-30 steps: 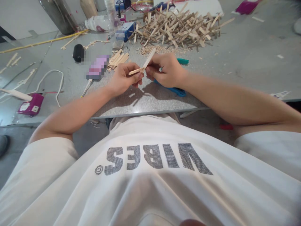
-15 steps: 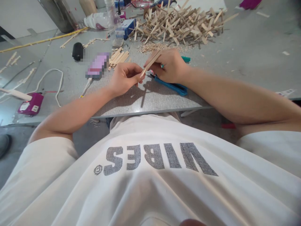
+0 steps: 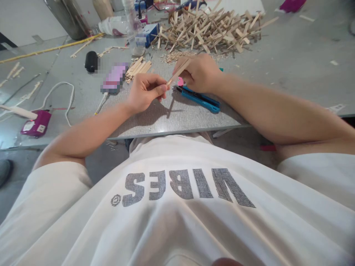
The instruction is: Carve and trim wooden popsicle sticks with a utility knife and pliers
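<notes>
My left hand (image 3: 146, 92) pinches the near end of a flat wooden craft stick (image 3: 179, 72) between thumb and fingers. The stick slants up and away to the right. At its farther part is my right hand (image 3: 201, 72), its fingers curled round it; part of their grip is hidden. Below the right hand a blue utility knife (image 3: 199, 99) lies on the table. A small pink piece (image 3: 181, 81) shows beside the knife's tip, and a bit of something green (image 3: 221, 69) peeks out behind the right hand.
A large heap of wooden sticks (image 3: 210, 31) lies at the back, with shavings (image 3: 177, 56) before it. Left of my hands are a small stack of sticks (image 3: 138, 68), a phone (image 3: 114, 77) on a cable, a black case (image 3: 91, 61) and a purple power adapter (image 3: 36, 122).
My right hand has shifted slightly up and away from the knife, uncovering more of the knife and the pink piece. The left hand still grips the craft stick in nearly the same place.
</notes>
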Motion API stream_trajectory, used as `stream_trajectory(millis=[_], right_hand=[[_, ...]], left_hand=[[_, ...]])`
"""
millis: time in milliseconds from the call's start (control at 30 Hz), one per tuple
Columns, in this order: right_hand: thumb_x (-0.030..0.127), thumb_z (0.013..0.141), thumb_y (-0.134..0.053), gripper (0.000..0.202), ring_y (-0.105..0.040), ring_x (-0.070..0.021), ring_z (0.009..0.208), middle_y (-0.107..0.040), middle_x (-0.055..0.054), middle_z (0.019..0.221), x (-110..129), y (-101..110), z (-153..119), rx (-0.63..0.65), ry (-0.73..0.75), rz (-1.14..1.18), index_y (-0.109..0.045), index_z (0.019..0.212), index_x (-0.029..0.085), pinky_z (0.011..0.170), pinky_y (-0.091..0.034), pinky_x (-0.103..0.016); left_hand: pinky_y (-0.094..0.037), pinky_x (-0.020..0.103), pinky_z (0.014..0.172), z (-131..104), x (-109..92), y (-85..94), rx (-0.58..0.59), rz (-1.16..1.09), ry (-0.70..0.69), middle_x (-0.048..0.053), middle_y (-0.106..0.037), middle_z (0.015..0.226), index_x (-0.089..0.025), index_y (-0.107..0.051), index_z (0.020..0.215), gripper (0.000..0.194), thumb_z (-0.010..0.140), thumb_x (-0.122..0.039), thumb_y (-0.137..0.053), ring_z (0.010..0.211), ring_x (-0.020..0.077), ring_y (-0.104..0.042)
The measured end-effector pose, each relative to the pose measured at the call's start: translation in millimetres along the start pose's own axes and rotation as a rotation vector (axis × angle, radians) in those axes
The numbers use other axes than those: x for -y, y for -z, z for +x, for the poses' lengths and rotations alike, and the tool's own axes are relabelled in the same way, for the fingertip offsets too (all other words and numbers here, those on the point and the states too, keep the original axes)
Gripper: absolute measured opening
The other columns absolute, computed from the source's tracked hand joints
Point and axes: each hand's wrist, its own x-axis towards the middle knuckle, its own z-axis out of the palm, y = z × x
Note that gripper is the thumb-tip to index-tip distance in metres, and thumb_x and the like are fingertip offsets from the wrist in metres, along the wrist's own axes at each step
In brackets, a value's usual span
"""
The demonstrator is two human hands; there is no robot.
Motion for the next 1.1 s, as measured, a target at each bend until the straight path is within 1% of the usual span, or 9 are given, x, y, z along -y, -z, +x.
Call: stream_trajectory(millis=[100,200,367,433,500,667,867,967,1100], right_hand=[[0.041,0.110,-0.044,0.033,-0.077,-0.0332,0.111,-0.083,-0.011,0.120,8,9,1,0.018,-0.027,-0.048,-0.073,0.118,0.027,0.096,-0.059,-0.049],[0.045,0.111,-0.044,0.034,-0.077,-0.0336,0.113,-0.084,-0.010,0.122,14,13,3,0.023,-0.078,-0.061,-0.073,0.118,0.029,0.095,-0.058,-0.049],[0.067,0.099,-0.054,0.034,-0.074,-0.0334,0.117,-0.087,-0.005,0.116,12,13,9,-0.035,-0.206,0.021,-0.075,0.104,0.041,0.094,-0.055,-0.050],[0.072,0.093,-0.056,0.035,-0.073,-0.0340,0.116,-0.088,-0.006,0.113,11,14,10,-0.057,-0.246,0.023,-0.073,0.097,0.042,0.091,-0.053,-0.050],[0.071,0.097,-0.052,0.037,-0.073,-0.0342,0.116,-0.088,-0.006,0.119,13,17,10,-0.042,-0.251,-0.027,-0.073,0.098,0.040,0.092,-0.054,-0.050],[0.054,0.111,-0.041,0.035,-0.074,-0.0336,0.121,-0.084,-0.003,0.132,24,29,7,0.067,-0.225,-0.120,-0.073,0.116,0.039,0.101,-0.054,-0.050],[0.057,0.111,-0.040,0.037,-0.073,-0.0327,0.117,-0.084,-0.003,0.132,22,29,9,0.072,-0.234,-0.140,-0.071,0.116,0.038,0.102,-0.054,-0.048],[0.057,0.112,-0.036,0.039,-0.073,-0.0321,0.114,-0.084,-0.002,0.133,21,30,11,0.085,-0.233,-0.199,-0.070,0.116,0.038,0.100,-0.054,-0.048],[0.052,0.113,-0.031,0.044,-0.074,-0.0323,0.113,-0.084,-0.003,0.136,22,32,11,0.091,-0.210,-0.241,-0.072,0.121,0.038,0.103,-0.054,-0.049]], left_hand=[[-0.064,0.029,0.064,5,7,6.5,0.007,0.008,-0.021,0.001,-0.073,0.068,-0.018,-0.079,0.084,0.040,0.097,-0.053,-0.093,0.062,0.0133,-0.070],[-0.065,0.030,0.064,7,9,9.4,0.020,-0.034,-0.061,0.003,-0.075,0.070,-0.018,-0.081,0.084,0.051,0.092,-0.066,-0.093,0.062,0.0140,-0.071],[-0.062,0.032,0.057,13,17,11.5,0.035,-0.114,-0.124,0.001,-0.078,0.069,-0.024,-0.085,0.085,0.051,0.087,-0.073,-0.095,0.057,0.0118,-0.066],[-0.061,0.032,0.056,15,21,13.1,0.037,-0.102,-0.137,0.001,-0.079,0.069,-0.025,-0.085,0.085,0.050,0.087,-0.074,-0.094,0.056,0.0109,-0.064],[-0.062,0.032,0.057,16,23,14.8,0.040,-0.074,-0.143,0.001,-0.079,0.069,-0.023,-0.084,0.084,0.053,0.088,-0.075,-0.093,0.057,0.0109,-0.065],[-0.066,0.033,0.065,14,21,16.8,0.068,0.026,-0.109,0.005,-0.079,0.074,-0.019,-0.081,0.086,0.052,0.092,-0.070,-0.090,0.065,0.0152,-0.074],[-0.068,0.033,0.068,13,19,19.4,0.048,0.087,-0.095,0.006,-0.081,0.078,-0.019,-0.082,0.092,0.049,0.098,-0.068,-0.085,0.068,0.0157,-0.075],[-0.069,0.033,0.068,13,19,19.6,0.051,0.080,-0.091,0.005,-0.083,0.078,-0.021,-0.083,0.089,0.052,0.095,-0.073,-0.087,0.066,0.0149,-0.074],[-0.066,0.030,0.061,13,15,15.8,0.029,0.010,-0.102,0.004,-0.077,0.070,-0.018,-0.080,0.080,0.069,0.086,-0.086,-0.087,0.060,0.0143,-0.073]])
